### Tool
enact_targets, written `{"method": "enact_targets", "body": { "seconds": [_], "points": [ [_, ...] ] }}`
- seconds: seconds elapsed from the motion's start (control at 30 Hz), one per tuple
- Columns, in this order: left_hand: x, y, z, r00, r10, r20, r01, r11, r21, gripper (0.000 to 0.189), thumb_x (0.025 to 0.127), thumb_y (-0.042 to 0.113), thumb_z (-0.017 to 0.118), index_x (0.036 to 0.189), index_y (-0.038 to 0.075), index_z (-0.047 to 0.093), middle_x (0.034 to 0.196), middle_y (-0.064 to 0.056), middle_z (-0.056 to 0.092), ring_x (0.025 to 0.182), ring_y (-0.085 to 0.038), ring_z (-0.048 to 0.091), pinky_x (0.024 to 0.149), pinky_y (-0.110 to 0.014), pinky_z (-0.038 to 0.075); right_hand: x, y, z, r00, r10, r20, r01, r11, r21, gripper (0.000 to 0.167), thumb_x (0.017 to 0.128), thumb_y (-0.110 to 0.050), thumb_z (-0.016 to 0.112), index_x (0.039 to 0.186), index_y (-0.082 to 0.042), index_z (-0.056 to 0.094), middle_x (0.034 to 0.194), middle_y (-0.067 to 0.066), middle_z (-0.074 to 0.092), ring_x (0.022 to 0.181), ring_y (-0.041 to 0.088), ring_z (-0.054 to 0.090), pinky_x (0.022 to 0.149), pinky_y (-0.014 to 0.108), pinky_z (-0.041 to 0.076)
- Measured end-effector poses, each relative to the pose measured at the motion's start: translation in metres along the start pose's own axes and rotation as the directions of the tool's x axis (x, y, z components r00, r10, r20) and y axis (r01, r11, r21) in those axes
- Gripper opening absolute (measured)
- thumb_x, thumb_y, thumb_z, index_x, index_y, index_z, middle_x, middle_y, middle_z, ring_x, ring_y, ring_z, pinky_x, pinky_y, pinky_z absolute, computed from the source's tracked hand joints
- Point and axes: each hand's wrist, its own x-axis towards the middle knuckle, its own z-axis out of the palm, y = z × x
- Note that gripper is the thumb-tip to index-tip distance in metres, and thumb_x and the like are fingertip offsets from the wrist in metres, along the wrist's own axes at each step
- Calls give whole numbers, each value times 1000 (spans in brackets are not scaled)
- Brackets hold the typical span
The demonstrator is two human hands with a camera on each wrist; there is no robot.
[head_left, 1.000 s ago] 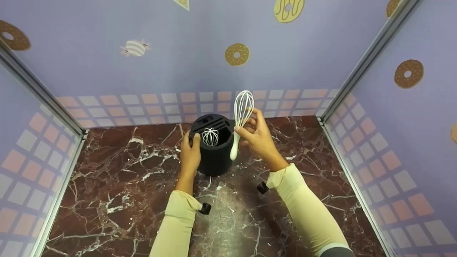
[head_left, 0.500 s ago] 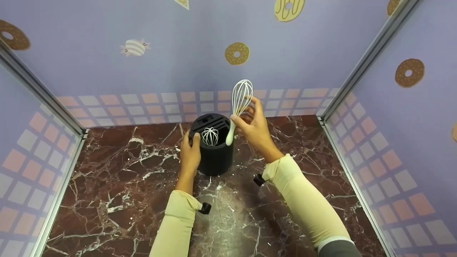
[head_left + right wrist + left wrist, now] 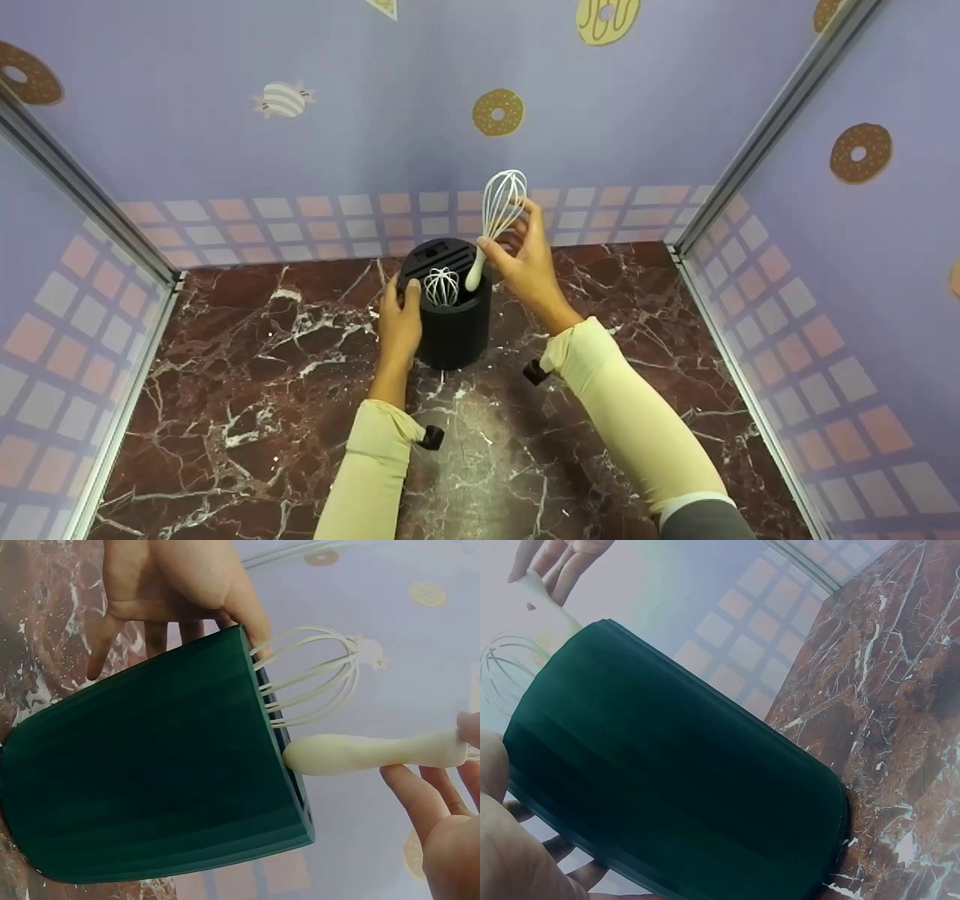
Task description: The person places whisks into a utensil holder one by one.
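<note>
A dark utensil holder [image 3: 454,337] with a slotted top stands upright on the marble-patterned surface. My left hand [image 3: 400,322] grips its left side, thumb near the rim. One whisk [image 3: 441,287] sits inside with its wire loops above the rim. My right hand [image 3: 529,262] pinches a second whisk [image 3: 504,199] near where its wires join the pale handle. That whisk points loops up, its handle [image 3: 352,754] tilted down with the tip at the holder's opening. In the right wrist view the tip overlaps the rim; how far in it reaches, I cannot tell.
Patterned wall panels enclose the surface [image 3: 247,390] at the back, left and right. Metal strips [image 3: 750,397] run along the side panels' lower edges. A small black piece [image 3: 430,437] sits at the left cuff, and a similar black piece [image 3: 535,372] at the right.
My right hand has raised the whisk, then shifted it left, so its handle tip has gone from beside the holder to over its opening. The left hand and holder have stayed put.
</note>
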Motion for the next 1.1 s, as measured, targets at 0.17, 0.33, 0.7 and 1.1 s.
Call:
{"method": "enact_targets", "body": {
  "seconds": [0.17, 0.33, 0.7, 1.1],
  "points": [
    [0, 1, 0, 1000, 2, -13, -2, 1000, -1, 59, 110, 43, 51, 161, 15, 45, 160, -17, 46, 148, -36, 42, 122, -52, 32, 0, 6, 4, 999, -34, 10, 35, 998, -50, 72, 92, 6, 77, 147, -2, 32, 131, 23, 64, 113, 38, 68, 95, 43, 58],
    [0, 2, 1, 1000, -3, -26, 4, 1000, 10, 57, 110, 42, 52, 160, 16, 47, 159, -18, 47, 148, -37, 42, 122, -53, 31, -2, 12, 6, 999, -27, 18, 29, 993, -113, 70, 91, 4, 78, 144, -3, 34, 130, 23, 63, 120, 34, 66, 104, 39, 54],
    [1, 1, 0, 1000, 12, -20, -12, 1000, 10, 57, 111, 40, 52, 160, 13, 46, 160, -18, 46, 148, -37, 42, 122, -52, 31, -7, 24, 7, 999, 0, 36, 7, 977, -212, 76, 89, 6, 78, 148, 0, 30, 136, 29, 61, 127, 36, 64, 109, 41, 52],
    [2, -1, 1, 1000, 6, -11, -6, 1000, 5, 59, 111, 41, 51, 161, 10, 44, 163, -17, 43, 152, -37, 37, 124, -52, 29, -13, 33, 10, 994, 96, 50, -92, 992, -87, 89, 81, 22, 75, 149, -11, 29, 146, 27, 53, 125, 41, 65, 96, 39, 60]
  ]
}}
